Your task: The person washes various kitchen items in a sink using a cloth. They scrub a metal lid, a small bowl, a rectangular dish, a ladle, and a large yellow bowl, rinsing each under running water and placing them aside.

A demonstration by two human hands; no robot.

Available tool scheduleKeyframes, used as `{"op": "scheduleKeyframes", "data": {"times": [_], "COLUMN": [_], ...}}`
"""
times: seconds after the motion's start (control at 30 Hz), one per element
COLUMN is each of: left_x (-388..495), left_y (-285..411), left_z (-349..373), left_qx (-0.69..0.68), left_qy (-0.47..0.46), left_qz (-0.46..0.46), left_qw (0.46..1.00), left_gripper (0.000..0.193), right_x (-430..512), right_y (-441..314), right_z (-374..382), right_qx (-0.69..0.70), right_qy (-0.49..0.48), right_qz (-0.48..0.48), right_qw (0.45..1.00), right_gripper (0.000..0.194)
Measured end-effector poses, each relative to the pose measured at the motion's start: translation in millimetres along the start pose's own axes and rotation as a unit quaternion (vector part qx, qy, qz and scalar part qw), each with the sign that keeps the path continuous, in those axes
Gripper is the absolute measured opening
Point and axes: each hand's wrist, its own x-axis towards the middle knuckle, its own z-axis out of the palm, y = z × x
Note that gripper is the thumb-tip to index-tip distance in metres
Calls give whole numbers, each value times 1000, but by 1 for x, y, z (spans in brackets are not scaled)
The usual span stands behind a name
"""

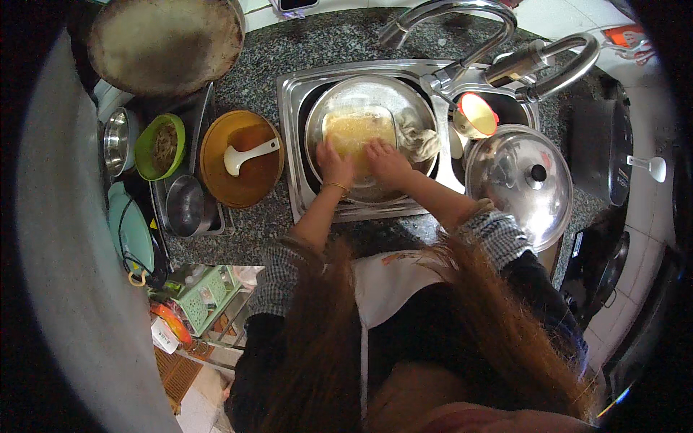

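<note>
A rectangular container (361, 125) with a clear rim and a yellowish, bubbly-looking inside sits in a round metal basin (373, 86). My left hand (335, 165) is at the container's near left corner, gripping it, a thin bracelet at the wrist. At the near right corner my right hand (387, 164) holds it too, fingertips lying over the yellowish part. Both palms and the near edge of the container are hidden under the hands. A pale crumpled cloth (421, 142) lies in the basin just right of the container. The basin stands in the stainless-steel sink (287, 135).
Chrome faucets (465, 6) arch over the sink's back. On the right are a glass lid (514, 200) and a red-rimmed cup (476, 116). To the left stand a brown basin (211, 168) with a white ladle (235, 157), a green bowl (142, 157) and a metal bowl (187, 208).
</note>
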Motion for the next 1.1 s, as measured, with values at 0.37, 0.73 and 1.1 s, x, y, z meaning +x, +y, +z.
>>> {"op": "scheduleKeyframes", "data": {"times": [0.37,0.73,1.1], "left_x": [11,28,53], "left_y": [-15,-27,-51], "left_z": [-9,-9,12], "left_qx": [-547,-544,-517], "left_qy": [-43,-86,-159], "left_qz": [-362,-425,-321], "left_qw": [753,718,777], "left_gripper": [53,52,48], "right_x": [36,70,-25], "right_y": [-14,-28,-52], "right_z": [13,-8,-37], "right_qx": [50,118,230], "right_qy": [-144,-60,-168], "right_qz": [-96,-52,-1], "right_qw": [984,990,958], "right_gripper": [42,48,59]}}
